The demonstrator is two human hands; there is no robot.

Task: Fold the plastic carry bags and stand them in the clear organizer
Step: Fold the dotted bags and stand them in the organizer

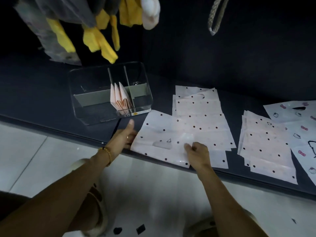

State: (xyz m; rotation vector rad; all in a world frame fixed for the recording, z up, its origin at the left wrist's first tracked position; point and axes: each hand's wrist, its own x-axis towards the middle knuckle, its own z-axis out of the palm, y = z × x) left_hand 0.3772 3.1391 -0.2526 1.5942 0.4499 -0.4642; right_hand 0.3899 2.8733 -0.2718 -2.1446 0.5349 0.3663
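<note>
On the dark shelf [239, 74], a pale pink plastic carry bag with black dots [164, 134] lay flat at the near edge, and the left hand [124, 135] gripped its left edge, thumb up and fingers tucked beneath, while the right hand [198, 152] pinched the film near the bag's middle. Just to the far left stood the clear plastic organizer with grey dividers [109, 93], folded pink bags [119, 98] upright in its middle compartment. More dotted bags [196, 101] lay stacked beyond, another dotted pile [266, 146] sat to the right, and white cartoon-print bags [299, 124] lay at the far right.
</note>
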